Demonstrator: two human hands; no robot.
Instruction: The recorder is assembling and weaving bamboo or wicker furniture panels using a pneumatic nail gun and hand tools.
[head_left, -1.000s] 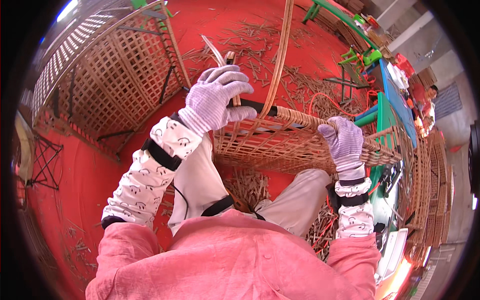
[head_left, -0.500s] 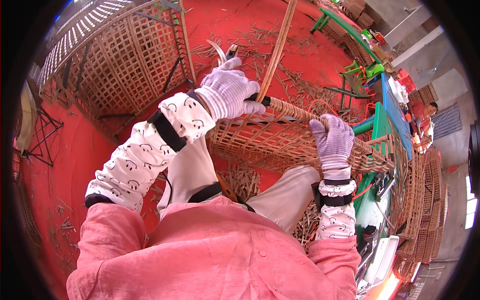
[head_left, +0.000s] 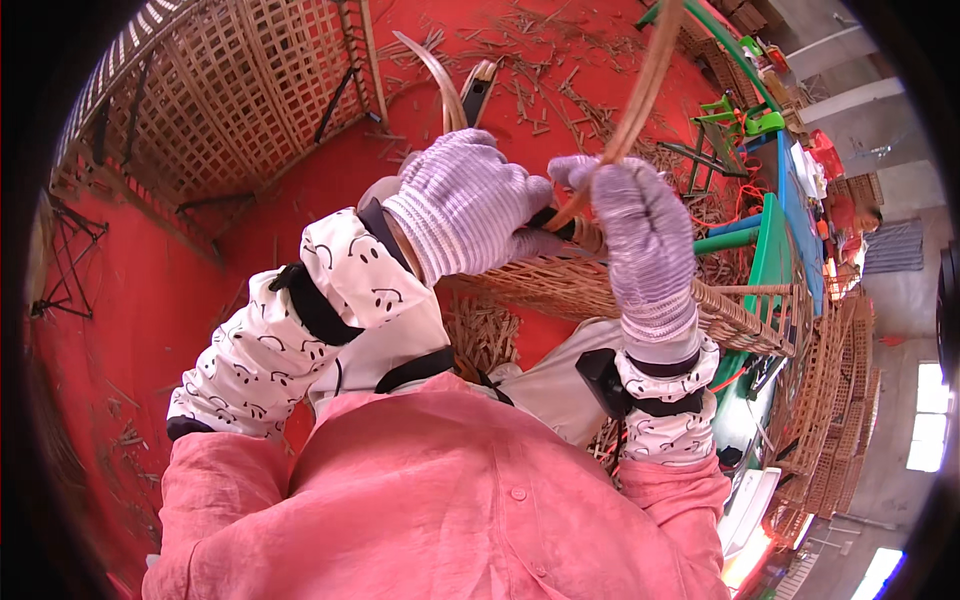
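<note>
My left hand (head_left: 465, 205), in a striped lilac glove, is closed around the end of a woven panel's black bar (head_left: 543, 217). A curved tan strip (head_left: 440, 75) and a dark piece with tan edges (head_left: 479, 88) stick out past its knuckles; what the dark piece is I cannot tell. My right hand (head_left: 645, 235), gloved alike, pinches a long brown strip (head_left: 645, 90) close to the bar; the strip runs upward out of view. Brown wrapping (head_left: 588, 237) covers the bar between my hands. The woven panel (head_left: 560, 285) slants over my lap, partly hidden by my hands.
A large lattice basket (head_left: 240, 90) with black legs stands at the far left. Cut strip scraps (head_left: 480, 335) litter the red floor (head_left: 420, 45). Stacked woven panels (head_left: 840, 400), a green stand (head_left: 770, 240) and another person (head_left: 850, 240) are at the right.
My right hand has left the panel's edge, moved up and left, and taken hold of the strip near the bar. The strip's upper part now leans farther right.
</note>
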